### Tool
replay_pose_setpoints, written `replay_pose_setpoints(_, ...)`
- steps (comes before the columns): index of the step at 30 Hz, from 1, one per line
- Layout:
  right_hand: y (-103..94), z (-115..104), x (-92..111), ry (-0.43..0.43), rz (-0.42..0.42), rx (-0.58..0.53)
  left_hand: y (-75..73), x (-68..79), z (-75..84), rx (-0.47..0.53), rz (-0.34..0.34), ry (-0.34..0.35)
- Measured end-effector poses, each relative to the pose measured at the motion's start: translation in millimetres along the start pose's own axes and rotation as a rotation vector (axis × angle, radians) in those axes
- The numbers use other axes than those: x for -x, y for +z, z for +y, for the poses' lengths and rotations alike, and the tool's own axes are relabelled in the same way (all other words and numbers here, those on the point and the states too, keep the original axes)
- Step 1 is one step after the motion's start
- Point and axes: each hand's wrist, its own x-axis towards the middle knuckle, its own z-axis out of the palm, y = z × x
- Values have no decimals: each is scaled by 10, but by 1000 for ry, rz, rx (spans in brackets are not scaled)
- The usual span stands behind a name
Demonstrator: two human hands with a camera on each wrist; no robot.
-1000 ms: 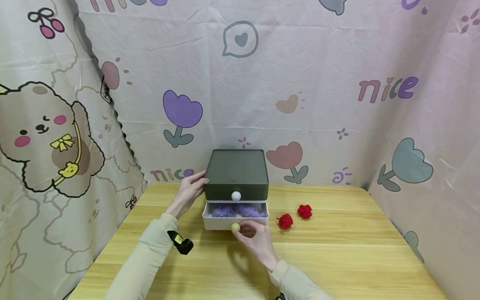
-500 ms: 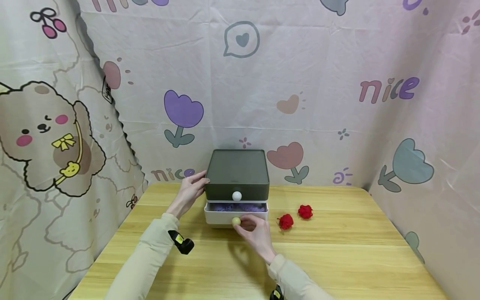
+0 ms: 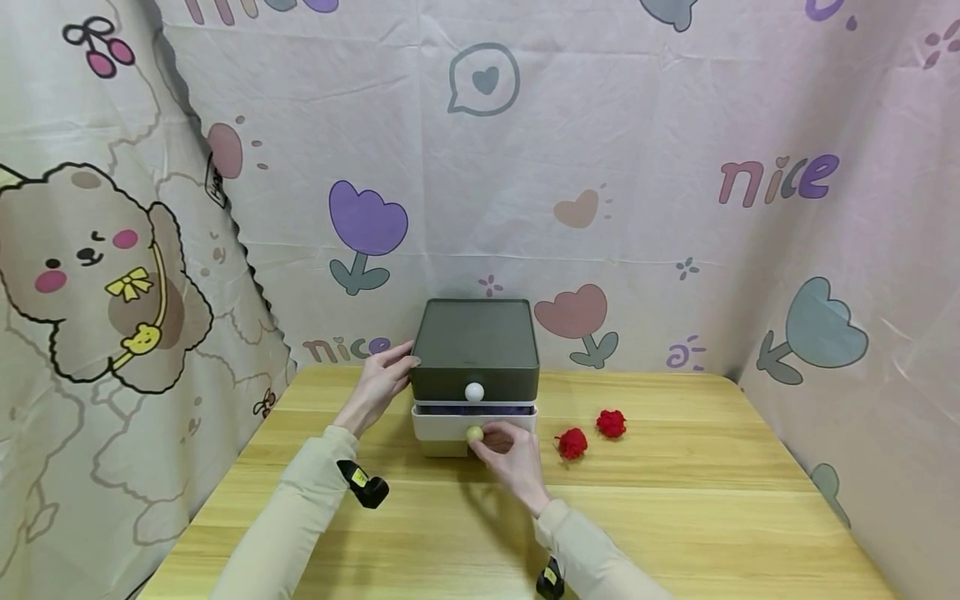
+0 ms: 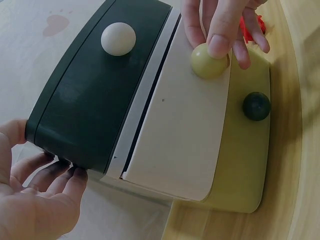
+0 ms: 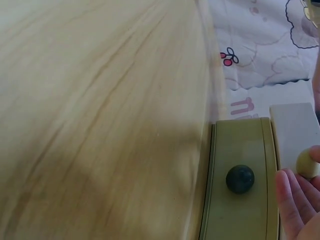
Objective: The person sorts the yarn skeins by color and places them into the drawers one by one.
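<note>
A small drawer box has a dark green top tier (image 3: 476,333), a white middle drawer (image 3: 442,427) and an olive bottom tier (image 4: 240,150). The white drawer juts slightly past the front, with only a narrow slit above it showing dark purple. My right hand (image 3: 513,462) pinches that drawer's round yellow knob (image 4: 207,61) between thumb and fingers. My left hand (image 3: 378,383) rests against the left side of the top tier, its thumb at the upper corner. A white knob (image 4: 118,39) sits on the top tier, and a dark knob (image 5: 240,179) on the bottom one.
Two red fuzzy balls, one nearer (image 3: 572,444) and one farther (image 3: 611,423), lie on the wooden table (image 3: 675,517) to the right of the box. A patterned cloth (image 3: 480,167) hangs behind it and along both sides.
The white drawer has slid back into the box, with my right hand moving along on its knob. Its purple fluffy contents have gone almost out of sight. My left hand has stayed put.
</note>
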Motion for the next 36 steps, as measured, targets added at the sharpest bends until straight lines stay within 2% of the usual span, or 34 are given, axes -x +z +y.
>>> replay_pose_setpoints(18,32,26,-89,8,10,6,7,-8,2,10,-29,11)
replay_pose_setpoints(36,48,28,-136,28,11,8,-7,-16,-9,3,-26,8)
